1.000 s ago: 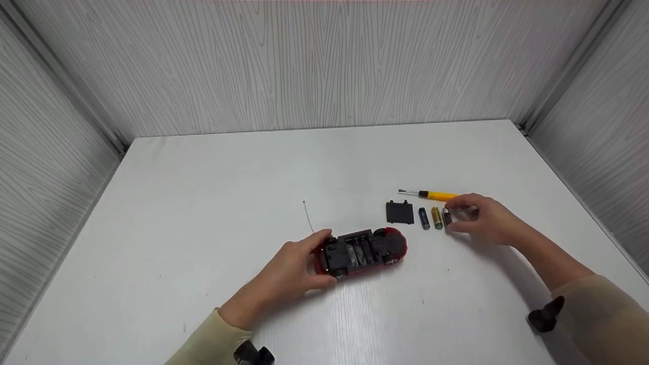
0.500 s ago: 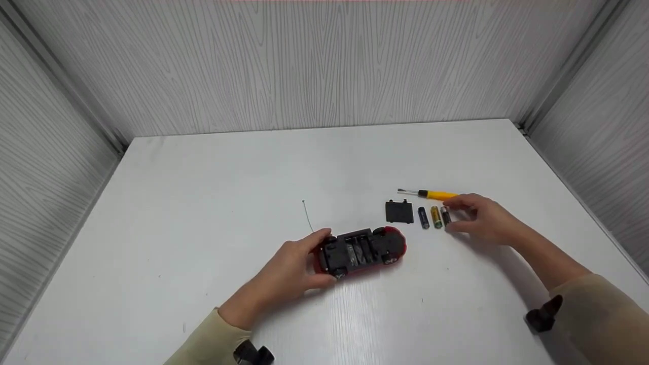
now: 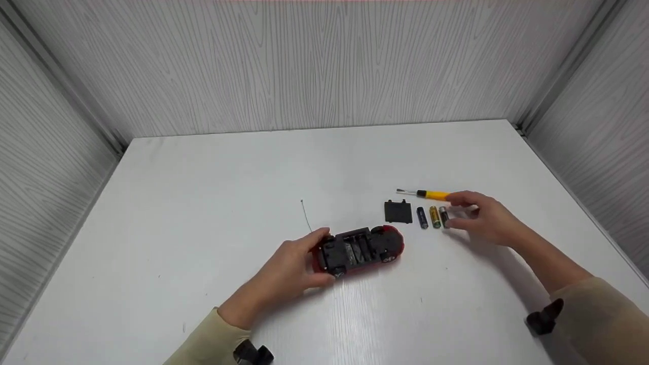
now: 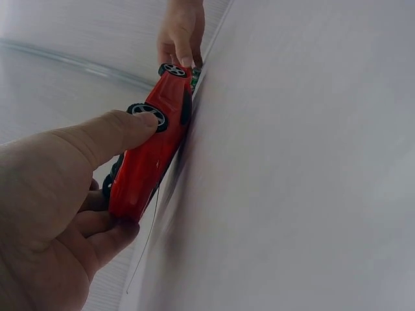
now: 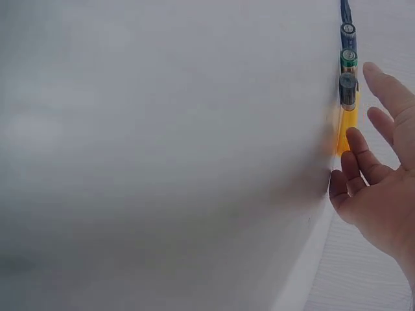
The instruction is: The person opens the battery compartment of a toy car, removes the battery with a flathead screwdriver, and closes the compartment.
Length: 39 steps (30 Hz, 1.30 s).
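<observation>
My left hand [image 3: 290, 271] grips the rear end of a red toy car [image 3: 360, 251] lying upside down, its black underside and uncovered battery compartment facing up. In the left wrist view the thumb presses beside a wheel [image 4: 150, 116]. Three batteries stand side by side: a dark one [image 3: 422, 218], a gold one [image 3: 435, 217] and a dark one with a silvery end [image 3: 444, 217]. My right hand [image 3: 484, 218] is beside this last battery, thumb and fingers spread apart around it. The right wrist view shows the fingers loosely bent, with a gap to the silvery-ended battery [image 5: 348, 91].
A black battery cover [image 3: 398, 211] lies left of the batteries. Behind them is a yellow-handled screwdriver [image 3: 433, 194], its handle end hidden by the right hand. The car's thin antenna [image 3: 305, 215] sticks out toward the back. Grey wood-grain panels [image 3: 324, 66] enclose the white table [image 3: 203, 203].
The right fingers have opened a little and drawn away from the outermost battery, so more of it shows. The left hand and the car stay in place.
</observation>
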Each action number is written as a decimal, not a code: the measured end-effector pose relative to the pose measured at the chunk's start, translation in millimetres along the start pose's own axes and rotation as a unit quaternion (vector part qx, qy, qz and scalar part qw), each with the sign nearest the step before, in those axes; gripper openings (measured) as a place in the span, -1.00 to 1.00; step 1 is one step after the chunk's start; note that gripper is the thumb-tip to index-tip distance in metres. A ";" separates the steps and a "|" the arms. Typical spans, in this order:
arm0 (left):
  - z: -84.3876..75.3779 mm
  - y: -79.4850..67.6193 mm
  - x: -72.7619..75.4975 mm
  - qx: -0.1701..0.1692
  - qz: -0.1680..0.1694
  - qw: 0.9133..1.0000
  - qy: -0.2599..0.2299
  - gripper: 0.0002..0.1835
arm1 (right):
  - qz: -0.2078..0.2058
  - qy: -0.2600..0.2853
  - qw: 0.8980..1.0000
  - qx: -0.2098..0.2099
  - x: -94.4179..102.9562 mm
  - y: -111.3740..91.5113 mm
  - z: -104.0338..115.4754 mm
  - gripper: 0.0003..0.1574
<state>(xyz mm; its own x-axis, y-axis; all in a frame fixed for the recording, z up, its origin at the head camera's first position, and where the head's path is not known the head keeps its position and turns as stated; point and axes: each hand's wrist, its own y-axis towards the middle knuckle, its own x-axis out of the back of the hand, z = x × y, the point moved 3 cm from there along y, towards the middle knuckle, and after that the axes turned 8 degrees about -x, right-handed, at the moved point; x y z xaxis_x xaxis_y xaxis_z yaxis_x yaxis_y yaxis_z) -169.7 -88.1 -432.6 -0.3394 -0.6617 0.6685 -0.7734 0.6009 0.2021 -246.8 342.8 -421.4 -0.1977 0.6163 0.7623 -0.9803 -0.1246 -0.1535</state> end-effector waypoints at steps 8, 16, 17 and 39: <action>1.0 0.3 1.1 0.008 -0.001 1.000 0.007 -0.02 | -0.039 0.028 0.999 0.025 -1.2 -8.5 18.2 -0.21; 1.9 0.1 2.5 0.026 -0.003 1.000 -0.002 0.01 | -0.042 0.041 0.995 0.083 -17.1 -20.6 49.9 -0.25; 2.1 0.0 2.6 0.029 -0.003 1.000 -0.002 0.01 | -0.039 0.044 0.994 0.091 -19.9 -22.1 53.7 -0.26; 5.0 0.3 5.1 0.020 -0.023 1.000 0.004 -0.02 | 0.033 0.016 0.984 0.173 -73.1 -39.9 91.0 -0.31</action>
<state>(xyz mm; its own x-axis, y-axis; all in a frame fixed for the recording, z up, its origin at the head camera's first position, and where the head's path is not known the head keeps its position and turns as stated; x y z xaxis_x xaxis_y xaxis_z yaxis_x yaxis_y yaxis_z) -174.3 -93.6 -432.7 -0.2998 -0.6843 0.6647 -0.8085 0.5520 0.2037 -193.1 232.0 -413.8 -0.2659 0.6214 0.7370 -0.9077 -0.4189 0.0258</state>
